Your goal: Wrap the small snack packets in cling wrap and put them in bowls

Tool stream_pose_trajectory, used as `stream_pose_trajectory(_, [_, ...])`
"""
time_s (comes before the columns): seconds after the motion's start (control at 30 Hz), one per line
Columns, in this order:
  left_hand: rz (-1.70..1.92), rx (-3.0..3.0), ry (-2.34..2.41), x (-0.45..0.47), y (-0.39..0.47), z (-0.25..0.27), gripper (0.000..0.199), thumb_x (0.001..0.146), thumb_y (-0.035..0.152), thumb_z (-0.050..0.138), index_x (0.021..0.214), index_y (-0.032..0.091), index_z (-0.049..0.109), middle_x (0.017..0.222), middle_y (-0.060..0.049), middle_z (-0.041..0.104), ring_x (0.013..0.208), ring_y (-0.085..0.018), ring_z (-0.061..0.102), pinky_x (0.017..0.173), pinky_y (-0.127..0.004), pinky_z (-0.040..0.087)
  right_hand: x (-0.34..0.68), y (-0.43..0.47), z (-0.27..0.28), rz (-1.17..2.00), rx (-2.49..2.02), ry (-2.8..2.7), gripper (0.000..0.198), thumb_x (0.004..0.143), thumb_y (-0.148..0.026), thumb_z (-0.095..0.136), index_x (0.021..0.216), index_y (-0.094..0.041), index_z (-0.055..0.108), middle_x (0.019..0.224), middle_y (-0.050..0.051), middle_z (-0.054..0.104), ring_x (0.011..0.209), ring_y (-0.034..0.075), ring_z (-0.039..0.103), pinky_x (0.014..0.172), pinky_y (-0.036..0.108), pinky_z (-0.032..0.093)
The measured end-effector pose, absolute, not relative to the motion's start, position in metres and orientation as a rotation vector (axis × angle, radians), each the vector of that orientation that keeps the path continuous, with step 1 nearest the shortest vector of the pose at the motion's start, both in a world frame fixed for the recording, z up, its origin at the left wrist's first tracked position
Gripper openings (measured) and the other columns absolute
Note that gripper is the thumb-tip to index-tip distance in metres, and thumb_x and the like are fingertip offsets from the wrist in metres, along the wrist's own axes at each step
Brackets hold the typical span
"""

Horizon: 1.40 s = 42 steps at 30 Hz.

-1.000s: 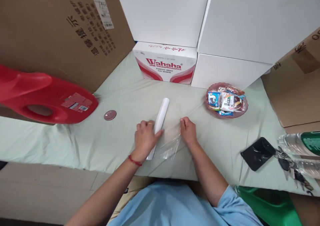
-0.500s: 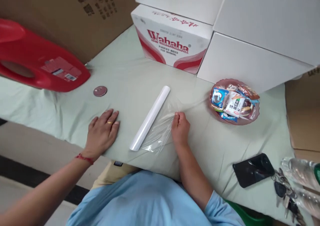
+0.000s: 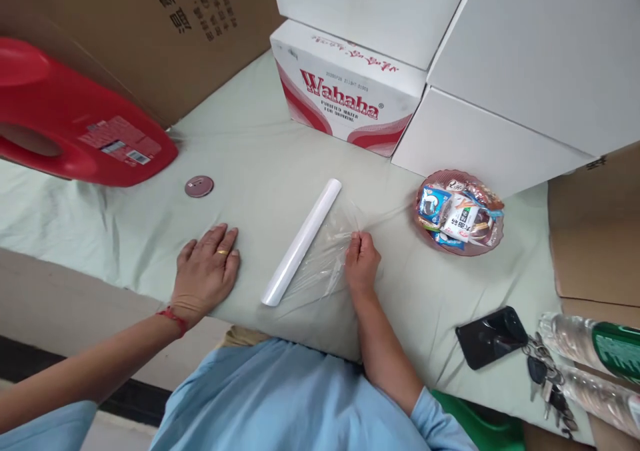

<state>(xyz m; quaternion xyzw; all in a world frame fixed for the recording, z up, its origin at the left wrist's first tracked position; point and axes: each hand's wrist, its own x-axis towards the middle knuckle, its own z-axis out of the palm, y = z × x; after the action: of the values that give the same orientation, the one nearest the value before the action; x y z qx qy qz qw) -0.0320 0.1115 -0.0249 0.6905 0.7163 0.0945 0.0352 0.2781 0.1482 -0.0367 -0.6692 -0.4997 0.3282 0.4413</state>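
Note:
A white roll of plastic wrap (image 3: 302,243) lies slantwise on the cloth-covered table in front of me. From its right side a clear sheet of plastic film (image 3: 325,261) stretches out, wrinkled, over the cloth. My right hand (image 3: 363,262) is closed on the sheet's free edge, thumb on top, fingers curled under. To the left of the roll, my left hand (image 3: 207,264) rests palm down on the table with fingers stretched out, holding nothing. Beyond it sits a small round brownish disc (image 3: 199,186).
A red jug (image 3: 90,124) lies at the left by a cardboard box (image 3: 150,38). White cartons, one a Wahaha box (image 3: 345,101), stand behind. On the right are a pink bowl (image 3: 423,234) of wrapped snacks, a black phone (image 3: 491,338), keys (image 3: 547,378) and plastic bottles (image 3: 570,334).
The camera view has shifted slightly, so the things on the right appear further left. Both hands stay nearly in place, and the right one still grips the film.

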Motion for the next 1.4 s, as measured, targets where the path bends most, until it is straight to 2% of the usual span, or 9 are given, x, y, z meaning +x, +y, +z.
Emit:
stream_pose_trajectory(0.1, [0.311,2.112,2.166,-0.031,0.112,-0.024,0.061,0.104,0.039,0.033,0.151,0.011,0.058,0.161,-0.024,0.054,0.152,-0.039,0.048,0.127,-0.061,0.027,0.278,0.148,-0.036,0.774,-1.684,-1.256,0.038,0.107,-0.057,0.038,0.089,-0.026,0.051,0.063,-0.005,0.057,0.056,0.017,0.056,0.061,0.029,0.045])
stream_pose_trajectory(0.23, [0.368,2.108,2.092,-0.035,0.111,-0.023,0.061,0.105,0.04,0.033,0.153,0.013,0.057,0.164,-0.021,0.051,0.155,-0.037,0.045,0.129,-0.06,0.024,0.279,0.147,-0.035,0.749,-1.727,-1.238,0.04,0.106,-0.06,0.039,0.093,-0.025,0.053,0.064,-0.005,0.058,0.056,0.016,0.057,0.06,0.028,0.046])
stream_pose_trajectory(0.4, [0.476,2.076,1.992,-0.044,0.107,-0.025,0.06,0.108,0.039,0.026,0.146,0.011,0.063,0.16,-0.022,0.056,0.15,-0.036,0.052,0.127,-0.059,0.028,0.277,0.146,-0.03,0.695,-1.788,-1.232,0.044,0.104,-0.065,0.041,0.092,-0.025,0.055,0.062,-0.007,0.055,0.052,0.016,0.054,0.057,0.027,0.046])
stream_pose_trajectory(0.67, [0.747,2.0,1.915,-0.05,0.097,-0.037,0.047,0.107,0.036,0.038,0.141,0.016,0.064,0.157,-0.018,0.061,0.151,-0.034,0.052,0.126,-0.055,0.033,0.273,0.144,-0.023,0.648,-1.881,-1.178,0.045,0.103,-0.067,0.046,0.089,-0.025,0.053,0.061,-0.008,0.054,0.045,0.014,0.049,0.048,0.027,0.044])
stream_pose_trajectory(0.93, [1.176,1.992,1.858,-0.046,0.105,-0.021,0.032,0.101,0.027,0.059,0.131,0.018,0.058,0.137,-0.018,0.065,0.149,-0.037,0.05,0.122,-0.059,0.043,0.271,0.142,-0.026,0.641,-1.889,-1.103,0.046,0.102,-0.068,0.049,0.087,-0.025,0.055,0.058,-0.008,0.053,0.044,0.013,0.048,0.049,0.027,0.043])
stream_pose_trajectory(1.1, [1.1,2.01,1.633,0.009,0.14,0.016,0.02,0.104,0.026,0.054,0.123,0.02,0.06,0.136,-0.017,0.059,0.128,-0.029,0.061,0.108,-0.047,0.054,0.273,0.141,-0.034,0.627,-1.886,-1.097,0.046,0.102,-0.067,0.05,0.089,-0.024,0.058,0.059,-0.006,0.055,0.047,0.014,0.05,0.052,0.027,0.042])
stream_pose_trajectory(1.2, [0.775,2.075,1.634,0.055,0.16,0.023,0.029,0.101,0.036,0.062,0.125,0.019,0.062,0.13,-0.017,0.062,0.125,-0.033,0.061,0.104,-0.049,0.053,0.274,0.143,-0.035,0.637,-1.854,-1.104,0.046,0.102,-0.067,0.05,0.088,-0.024,0.058,0.059,-0.005,0.056,0.05,0.015,0.051,0.054,0.027,0.042])
stream_pose_trajectory(1.3, [0.44,2.08,1.611,0.081,0.175,0.019,0.057,0.094,0.041,0.072,0.143,0.017,0.056,0.127,-0.017,0.064,0.122,-0.036,0.062,0.101,-0.05,0.052,0.277,0.146,-0.033,0.679,-1.821,-1.111,0.045,0.101,-0.067,0.049,0.086,-0.025,0.057,0.06,-0.005,0.057,0.049,0.014,0.049,0.053,0.027,0.042])
stream_pose_trajectory(1.4, [0.38,1.911,1.649,0.076,0.187,0.009,0.072,0.089,0.039,0.077,0.151,0.015,0.049,0.129,-0.016,0.065,0.12,-0.034,0.065,0.101,-0.046,0.052,0.281,0.15,-0.029,0.73,-1.798,-1.152,0.045,0.1,-0.066,0.051,0.082,-0.026,0.056,0.058,-0.006,0.055,0.05,0.014,0.048,0.054,0.027,0.042])
